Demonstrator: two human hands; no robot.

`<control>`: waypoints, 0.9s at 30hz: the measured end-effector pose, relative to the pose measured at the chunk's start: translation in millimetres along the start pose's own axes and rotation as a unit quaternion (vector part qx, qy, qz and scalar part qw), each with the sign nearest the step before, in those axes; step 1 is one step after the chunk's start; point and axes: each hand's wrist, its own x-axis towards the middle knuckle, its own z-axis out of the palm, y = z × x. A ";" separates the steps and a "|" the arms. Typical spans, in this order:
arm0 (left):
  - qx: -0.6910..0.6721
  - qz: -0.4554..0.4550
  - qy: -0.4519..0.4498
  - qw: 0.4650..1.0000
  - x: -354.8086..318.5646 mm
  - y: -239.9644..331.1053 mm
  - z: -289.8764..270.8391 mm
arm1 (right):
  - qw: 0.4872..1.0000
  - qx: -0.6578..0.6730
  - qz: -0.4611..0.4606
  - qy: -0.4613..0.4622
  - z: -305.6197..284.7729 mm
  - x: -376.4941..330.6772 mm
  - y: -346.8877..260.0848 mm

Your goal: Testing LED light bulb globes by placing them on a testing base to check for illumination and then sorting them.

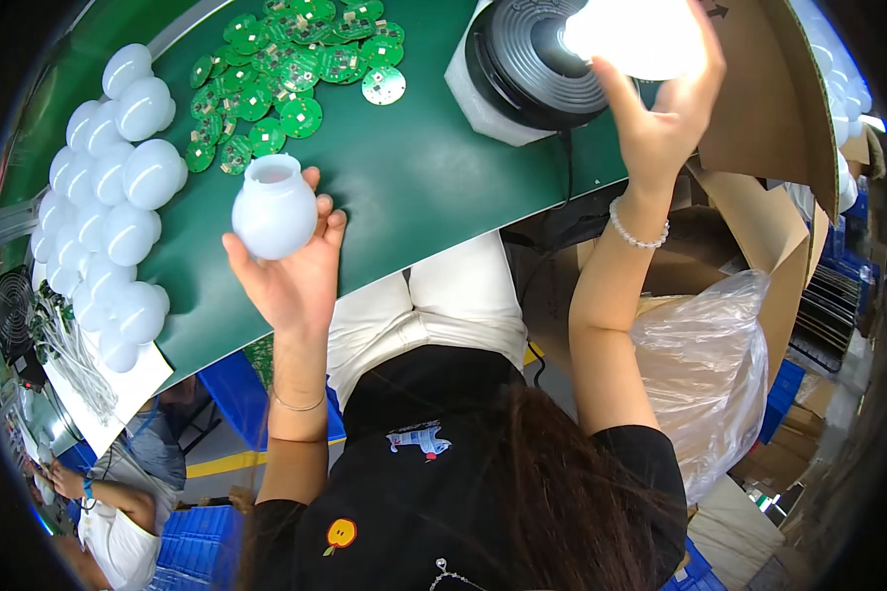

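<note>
While left fingers (317,212) cup a white bulb cover (274,209), right fingers (629,94) grip a lit bulb (633,34)

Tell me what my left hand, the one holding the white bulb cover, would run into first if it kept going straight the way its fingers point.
Probably the pile of round green circuit boards on the green table. The left hand, holding the white bulb cover, points up the picture toward them, though its height above the table is unclear.

A factory assembly line for LED bulbs is shown. A green work surface (414,177) is covered with round green circuit boards (286,74) and rows of white bulb covers (118,197). A lit bulb (641,34) is seen at a round black test fixture (532,64). Cardboard cartons (769,118) and blue crates (197,552) are stacked around.
</note>
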 end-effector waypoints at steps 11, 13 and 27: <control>0.027 0.001 -0.009 1.000 -0.3 -0.3 3.0 | 0.996 0.029 0.033 -0.076 3.0 7.1 -9.7; 0.028 0.001 -0.011 1.000 -0.2 0.0 2.8 | 0.996 0.029 0.034 -0.082 0.9 8.4 -10.8; 0.000 0.002 -0.004 1.000 0.8 0.6 -1.2 | 0.995 0.027 0.047 -0.083 -16.6 9.7 -11.3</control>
